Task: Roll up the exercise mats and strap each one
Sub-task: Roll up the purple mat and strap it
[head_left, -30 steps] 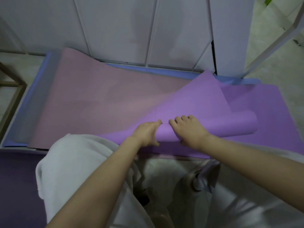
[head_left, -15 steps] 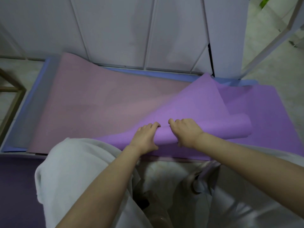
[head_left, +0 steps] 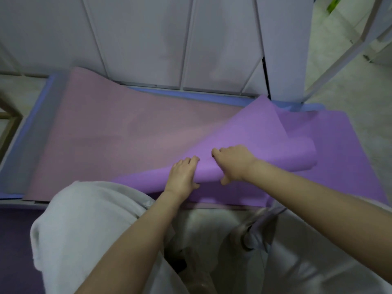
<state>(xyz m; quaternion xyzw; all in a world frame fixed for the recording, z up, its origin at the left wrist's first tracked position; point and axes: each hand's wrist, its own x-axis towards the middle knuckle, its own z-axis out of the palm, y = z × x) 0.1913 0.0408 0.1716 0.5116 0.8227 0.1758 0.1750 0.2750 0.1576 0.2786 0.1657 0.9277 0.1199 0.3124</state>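
A purple mat [head_left: 350,158] lies on the floor at the right, its left end folded over into a loose curl [head_left: 254,136]. My left hand [head_left: 183,175] grips the near edge of that curl, fingers curled over the fold. My right hand [head_left: 233,162] grips the same fold just to the right, thumb underneath. A pink mat [head_left: 118,134] lies flat to the left, partly under the purple curl. A blue mat [head_left: 31,124] lies beneath both, showing along the left and far edges.
A dark purple mat [head_left: 14,240] lies at the near left. White panelled doors [head_left: 169,39] stand right behind the mats. A wooden frame [head_left: 8,122] is at the far left, a white metal frame [head_left: 339,54] at the far right. My knees fill the foreground.
Both hands have stayed on the purple fold and curled it a little tighter. The view has shifted slightly.
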